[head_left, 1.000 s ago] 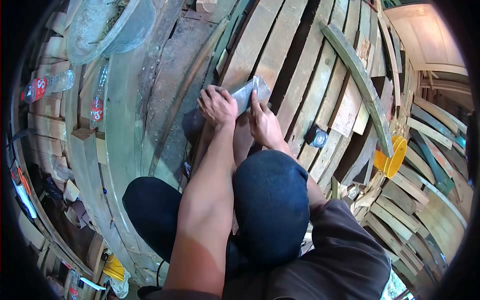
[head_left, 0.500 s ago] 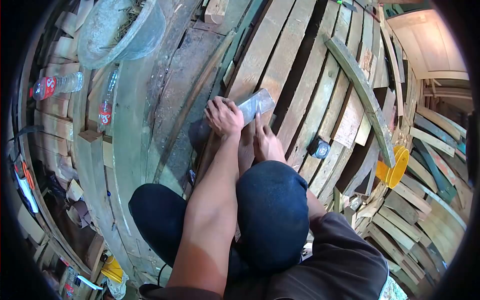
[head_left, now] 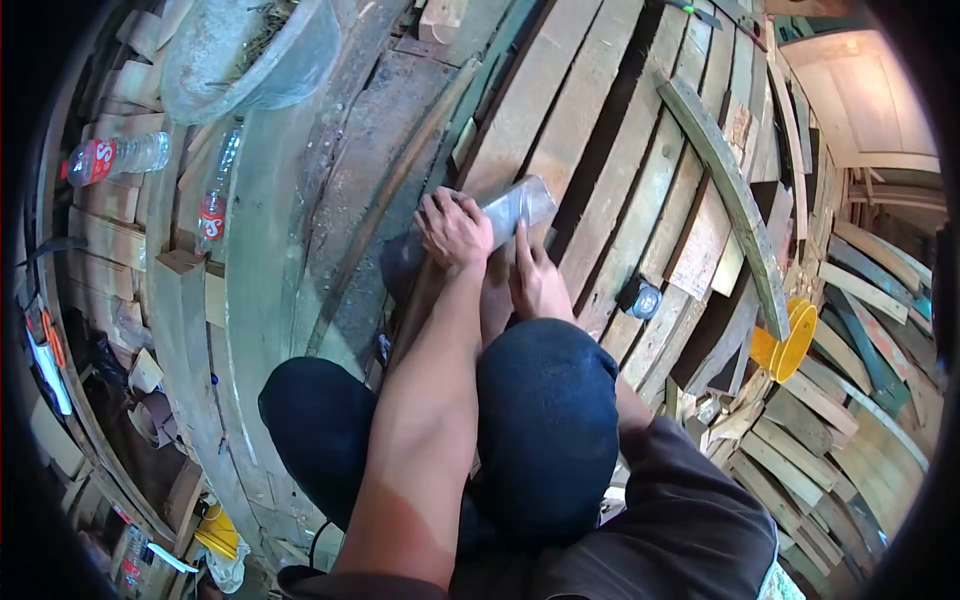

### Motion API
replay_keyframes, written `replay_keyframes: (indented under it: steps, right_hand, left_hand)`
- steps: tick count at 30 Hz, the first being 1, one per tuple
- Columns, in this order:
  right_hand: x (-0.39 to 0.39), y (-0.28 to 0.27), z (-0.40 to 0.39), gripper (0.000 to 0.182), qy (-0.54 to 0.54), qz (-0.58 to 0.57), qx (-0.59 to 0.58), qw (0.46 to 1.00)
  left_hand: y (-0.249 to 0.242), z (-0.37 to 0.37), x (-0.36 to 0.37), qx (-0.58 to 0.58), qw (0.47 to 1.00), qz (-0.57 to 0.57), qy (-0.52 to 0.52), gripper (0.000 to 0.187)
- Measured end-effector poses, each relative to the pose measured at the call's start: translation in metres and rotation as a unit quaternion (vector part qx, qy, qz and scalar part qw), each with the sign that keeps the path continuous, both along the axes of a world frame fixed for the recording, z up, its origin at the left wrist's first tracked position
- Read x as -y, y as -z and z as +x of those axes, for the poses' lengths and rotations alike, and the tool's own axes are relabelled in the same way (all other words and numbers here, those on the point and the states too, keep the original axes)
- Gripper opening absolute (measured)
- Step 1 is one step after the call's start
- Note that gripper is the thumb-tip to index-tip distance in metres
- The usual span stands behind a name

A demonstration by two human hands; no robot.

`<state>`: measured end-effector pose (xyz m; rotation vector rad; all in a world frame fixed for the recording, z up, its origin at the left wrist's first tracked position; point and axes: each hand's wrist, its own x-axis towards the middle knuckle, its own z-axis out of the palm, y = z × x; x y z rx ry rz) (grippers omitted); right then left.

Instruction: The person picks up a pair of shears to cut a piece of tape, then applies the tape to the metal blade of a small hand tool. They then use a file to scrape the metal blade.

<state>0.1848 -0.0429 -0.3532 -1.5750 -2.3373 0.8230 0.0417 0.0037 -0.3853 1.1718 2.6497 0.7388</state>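
Observation:
My left hand (head_left: pixel 455 230) is closed over the near-left end of a smooth grey rectangular block (head_left: pixel 537 197), which lies slanted across the wooden planks. From below, my right hand (head_left: pixel 541 280) reaches the block's lower edge, index finger stretched out and the other fingers curled. Under that fingertip a thin narrow tool (head_left: pixel 523 207) crosses the block's top face; I cannot tell its kind. My raised knee in dark trousers (head_left: pixel 548 430) hides part of my right wrist and forearm.
A small dark round container (head_left: pixel 640 298) stands on the slatted planks (head_left: pixel 600 235). Further right lie a long curved beam (head_left: pixel 725 185) and a yellow bucket (head_left: pixel 795 342). At left are a grey basin (head_left: pixel 300 75) and plastic bottles (head_left: pixel 120 158). Scrap wood (head_left: pixel 800 450) is piled at right.
The view has shifted slightly, so the scene sits a little differently in the frame. Both hands keep nearly the same position on the block.

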Motion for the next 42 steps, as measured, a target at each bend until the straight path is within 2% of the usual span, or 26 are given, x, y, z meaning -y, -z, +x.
replay_keyframes:
  steps: [1,6,8,10,11,15,18,19,24,26,28,29,32,37,40,42]
  right_hand:
    - [0.011,-0.006,0.002,0.075,-0.001,-0.048,0.026,0.998]
    - [-0.027,-0.016,-0.005,0.068,0.019,-0.019,-0.028,0.999]
    - [-0.02,-0.013,-0.01,0.068,0.028,-0.018,-0.042,0.999]
    - [0.01,0.003,-0.003,0.067,0.02,-0.003,-0.033,0.999]
    - [0.016,-0.004,-0.003,0.068,0.019,-0.048,0.01,0.999]
    - [-0.024,-0.017,-0.013,0.072,0.024,-0.028,-0.015,0.999]
    - [0.0,-0.001,-0.007,0.073,0.012,0.011,-0.017,1.0]
    - [0.007,-0.009,-0.004,0.074,0.012,-0.048,0.02,0.999]
    - [-0.036,-0.018,-0.008,0.07,0.028,-0.008,0.009,1.0]
    - [-0.024,-0.014,-0.005,0.069,0.016,-0.002,-0.018,1.0]
    - [0.013,-0.002,0.005,0.067,0.007,-0.009,0.008,1.0]
    - [0.012,-0.013,0.004,0.068,0.02,-0.096,0.058,0.993]
    - [-0.022,-0.018,-0.002,0.069,0.032,-0.007,-0.001,0.999]
    - [-0.003,-0.017,-0.005,0.069,0.037,-0.011,0.004,0.999]
    - [-0.012,-0.006,-0.002,0.067,0.044,-0.009,-0.01,0.999]
    - [-0.035,-0.022,-0.014,0.067,0.07,-0.017,0.022,0.997]
  left_hand:
    - [-0.002,-0.001,-0.001,0.001,1.0,-0.012,-0.005,0.014]
    - [-0.007,0.003,-0.001,0.039,0.999,-0.018,-0.01,0.014]
    - [-0.008,0.002,-0.001,0.038,0.999,-0.016,-0.021,0.013]
    - [-0.005,0.0,-0.001,0.029,0.999,-0.011,-0.018,0.013]
    - [-0.006,-0.002,-0.004,0.027,0.999,-0.007,-0.019,0.013]
    - [-0.01,0.003,-0.002,0.029,0.999,-0.033,-0.026,0.012]
    - [0.003,0.0,0.0,0.032,0.999,0.014,-0.011,0.013]
    - [-0.001,0.0,-0.001,0.038,0.999,-0.003,-0.006,0.014]
    - [-0.009,0.004,-0.001,0.054,0.998,-0.029,-0.009,0.014]
    - [-0.005,0.0,0.0,0.054,0.998,-0.021,-0.003,0.014]
    - [-0.003,-0.003,-0.003,0.038,0.999,-0.016,0.0,0.014]
    - [-0.003,-0.004,-0.004,0.041,0.999,-0.017,0.002,0.014]
    - [-0.012,0.004,-0.003,0.03,0.999,-0.031,-0.019,0.011]
    - [-0.012,0.001,-0.002,0.032,0.999,-0.01,-0.005,0.012]
    - [-0.001,0.001,0.0,0.014,1.0,-0.003,0.012,0.012]
    - [-0.005,0.005,0.004,0.012,1.0,-0.014,0.005,0.014]
